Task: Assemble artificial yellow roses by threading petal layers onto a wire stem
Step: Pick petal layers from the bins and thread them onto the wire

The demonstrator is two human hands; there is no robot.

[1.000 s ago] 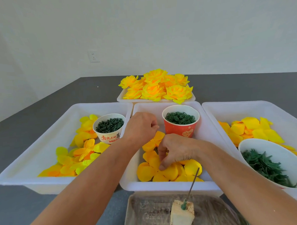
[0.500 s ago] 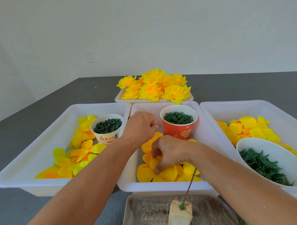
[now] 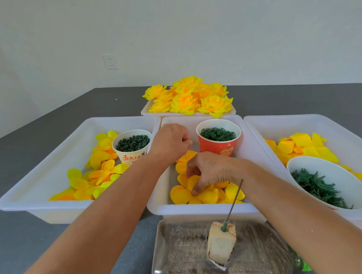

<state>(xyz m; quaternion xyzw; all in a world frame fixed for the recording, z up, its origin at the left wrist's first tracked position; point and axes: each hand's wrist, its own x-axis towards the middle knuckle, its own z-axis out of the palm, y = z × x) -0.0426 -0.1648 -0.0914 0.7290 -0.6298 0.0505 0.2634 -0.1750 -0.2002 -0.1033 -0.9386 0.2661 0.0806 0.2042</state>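
A dark grey surface (image 3: 56,243) carries four white trays: a left tray (image 3: 53,153) at nine o'clock, a middle tray (image 3: 199,210) at centre, a right tray (image 3: 339,127) at three o'clock, and a far tray (image 3: 146,113) at twelve. At six o'clock lies a clear shallow tray (image 3: 180,249).

Three trays sat side by side: the middle tray (image 3: 158,207) held petals (image 3: 209,195), with roses (image 3: 187,99) behind it.

Both forearms and hands (image 3: 210,172) are bare, with no sleeves visible.
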